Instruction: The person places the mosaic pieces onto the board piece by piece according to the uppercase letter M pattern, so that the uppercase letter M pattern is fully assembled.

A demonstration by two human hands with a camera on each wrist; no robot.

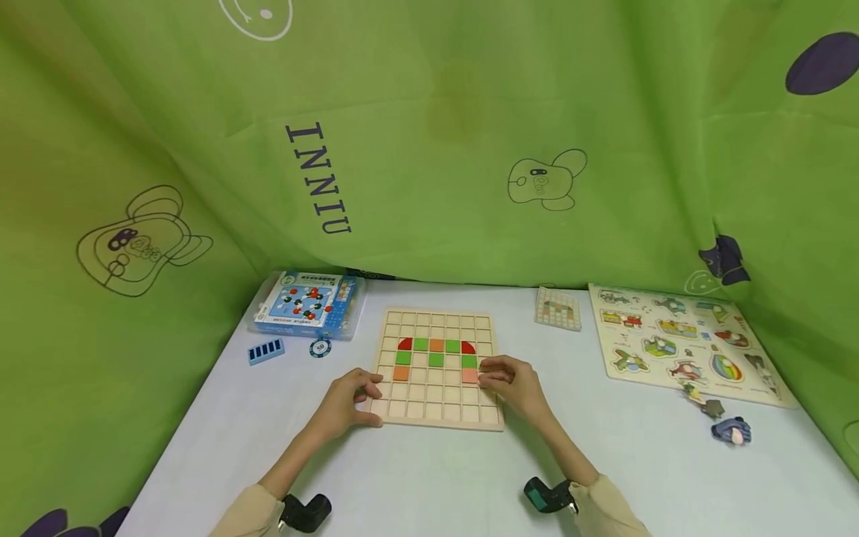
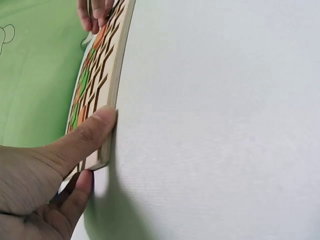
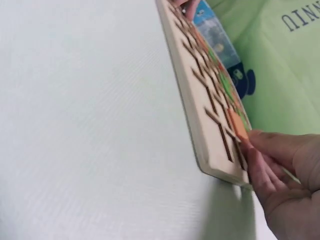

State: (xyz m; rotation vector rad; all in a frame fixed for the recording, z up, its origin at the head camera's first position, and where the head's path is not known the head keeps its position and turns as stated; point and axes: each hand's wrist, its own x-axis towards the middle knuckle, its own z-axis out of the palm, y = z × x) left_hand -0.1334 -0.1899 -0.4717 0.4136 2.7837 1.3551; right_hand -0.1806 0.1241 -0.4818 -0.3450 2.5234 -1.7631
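Observation:
A square wooden grid board (image 1: pixel 416 409) lies on the table, with red, green and orange tiles set in some of its cells. My left hand (image 1: pixel 349 401) grips its near left corner. In the left wrist view the thumb (image 2: pixel 95 130) presses the front edge while curled fingers sit at the side. At the right edge my right hand (image 1: pixel 513 382) pinches a pink tile (image 1: pixel 470 376) with its fingertips, below a green tile (image 1: pixel 469 362). That tile looks orange in the right wrist view and stands slightly proud of the grid. Two rounded red tiles (image 1: pixel 467 347) end the top coloured row.
Back left stands a boxed molecule set (image 1: pixel 305 306), with a blue slotted block (image 1: pixel 266 351) and a round chip (image 1: pixel 320 347) before it. A small pattern card (image 1: pixel 558 309) lies back right, beside a vehicle puzzle board (image 1: pixel 644 343) and loose small figures (image 1: pixel 731 431). Green cloth (image 1: pixel 429 224) hangs behind.

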